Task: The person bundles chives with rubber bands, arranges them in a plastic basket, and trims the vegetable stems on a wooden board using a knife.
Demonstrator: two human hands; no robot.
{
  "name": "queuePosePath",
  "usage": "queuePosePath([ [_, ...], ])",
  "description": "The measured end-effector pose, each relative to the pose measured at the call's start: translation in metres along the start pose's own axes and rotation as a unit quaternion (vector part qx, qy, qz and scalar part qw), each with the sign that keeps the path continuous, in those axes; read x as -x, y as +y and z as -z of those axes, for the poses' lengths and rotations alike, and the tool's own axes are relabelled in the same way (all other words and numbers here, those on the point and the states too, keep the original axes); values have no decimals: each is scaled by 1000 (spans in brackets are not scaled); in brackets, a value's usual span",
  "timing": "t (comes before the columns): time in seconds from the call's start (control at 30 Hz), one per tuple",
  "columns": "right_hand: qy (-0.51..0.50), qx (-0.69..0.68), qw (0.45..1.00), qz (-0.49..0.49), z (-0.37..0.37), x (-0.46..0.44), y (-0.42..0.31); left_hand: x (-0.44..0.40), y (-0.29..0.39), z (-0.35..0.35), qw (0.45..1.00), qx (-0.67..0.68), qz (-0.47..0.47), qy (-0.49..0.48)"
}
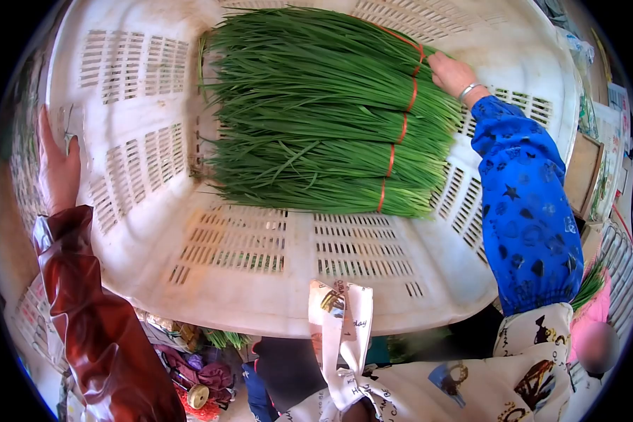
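A large white slotted plastic basket fills the middle of the view. Several bundles of long green leafy stalks lie side by side in it, tied with orange bands, their pale cut ends to the right. My right hand, with a silver bracelet and a blue sleeve, rests at the right end of the uppermost bundle, its fingers bent and partly hidden against the stalks. At the basket's left rim is my left hand, below a brown shiny sleeve, thumb and fingers apart.
More green stalks and a pink item show at the far right. A wooden-edged box stands beside the basket's right side. Below the basket, at lower left, lie dark red cloth and a round gold-coloured object.
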State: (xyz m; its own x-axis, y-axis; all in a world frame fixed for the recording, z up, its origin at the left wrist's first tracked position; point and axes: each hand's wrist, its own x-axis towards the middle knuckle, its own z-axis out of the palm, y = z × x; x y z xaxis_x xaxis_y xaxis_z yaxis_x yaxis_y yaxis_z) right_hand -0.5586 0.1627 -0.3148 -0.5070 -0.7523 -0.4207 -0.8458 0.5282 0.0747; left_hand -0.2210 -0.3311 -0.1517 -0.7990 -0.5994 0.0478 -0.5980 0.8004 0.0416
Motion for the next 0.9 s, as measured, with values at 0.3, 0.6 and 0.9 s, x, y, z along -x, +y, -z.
queuePosePath([
  [0.3,-135,-31,990,-22,34,47,23,-1,-9,-9,999,-5,-27,31],
  [0.6,90,-147,985,-9,166,198,-10,1,5,-9,1000,16,16,9],
  [0.9,329,170,921,-118,211,400,69,10,18,-38,994,-36,47,92],
])
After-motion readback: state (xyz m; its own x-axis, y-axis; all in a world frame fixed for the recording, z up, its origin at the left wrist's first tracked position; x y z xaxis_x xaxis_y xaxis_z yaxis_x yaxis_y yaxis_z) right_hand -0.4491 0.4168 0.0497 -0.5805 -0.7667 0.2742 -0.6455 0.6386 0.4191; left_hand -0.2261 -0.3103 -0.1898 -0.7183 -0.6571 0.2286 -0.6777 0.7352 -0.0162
